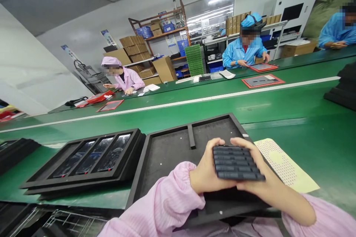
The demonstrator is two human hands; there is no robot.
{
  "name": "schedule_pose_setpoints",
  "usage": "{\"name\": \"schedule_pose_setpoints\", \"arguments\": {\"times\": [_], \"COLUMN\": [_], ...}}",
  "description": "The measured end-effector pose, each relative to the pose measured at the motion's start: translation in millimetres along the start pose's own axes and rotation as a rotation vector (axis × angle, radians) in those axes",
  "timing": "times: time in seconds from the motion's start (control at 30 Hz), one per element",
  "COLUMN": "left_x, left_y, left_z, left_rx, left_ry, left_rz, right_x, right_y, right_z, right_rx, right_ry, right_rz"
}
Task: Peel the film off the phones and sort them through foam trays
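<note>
Between my two hands is a stack of several thin black smartphones (pixel 236 163), their long edges facing me. My left hand (pixel 207 168) wraps the stack's left side, and my right hand (pixel 264 176) grips it from the right; the fingers underneath are partly hidden. Below the stack lies a large black foam tray (pixel 167 155) with a raised rim and a short divider (pixel 191 136) near its far edge. To its left, another black foam tray (pixel 59 157) on a pile holds glossy phones (pixel 114 152) in its slots, with one slot bare.
A yellow sheet of small dots (pixel 283 159) lies right of the large tray. Beyond the green bench (pixel 200 109), co-workers in pink (pixel 129 79) and blue (pixel 233 52) sit near red-framed pads (pixel 263 80). More black foam (pixel 343 89) is stacked at far right; a wire rack (pixel 66 222) stands lower left.
</note>
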State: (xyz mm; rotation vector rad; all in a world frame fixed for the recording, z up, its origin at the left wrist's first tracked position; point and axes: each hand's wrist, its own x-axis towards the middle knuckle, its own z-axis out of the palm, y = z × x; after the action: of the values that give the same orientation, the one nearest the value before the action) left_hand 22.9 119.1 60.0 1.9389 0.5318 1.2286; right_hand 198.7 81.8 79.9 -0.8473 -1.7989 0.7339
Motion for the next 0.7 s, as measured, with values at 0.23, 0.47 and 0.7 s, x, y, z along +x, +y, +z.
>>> {"name": "schedule_pose_setpoints", "arguments": {"times": [0.23,0.47,0.7], "left_x": [52.0,35.0,7.9], "left_y": [12.0,14.5,9.2], "left_z": [2.3,22.6,20.1], "left_rx": [-0.425,-0.391,-0.025], "left_ry": [0.178,0.307,0.182], "left_rz": [-0.353,-0.340,0.085], "right_x": [68.9,41.4,7.3], "right_y": [10.0,9.6,0.0], "right_z": [-8.4,5.4,5.8], "right_rx": [0.276,0.233,0.096], "right_ry": [0.159,0.273,0.186], "right_rz": [0.347,0.145,-0.191]}}
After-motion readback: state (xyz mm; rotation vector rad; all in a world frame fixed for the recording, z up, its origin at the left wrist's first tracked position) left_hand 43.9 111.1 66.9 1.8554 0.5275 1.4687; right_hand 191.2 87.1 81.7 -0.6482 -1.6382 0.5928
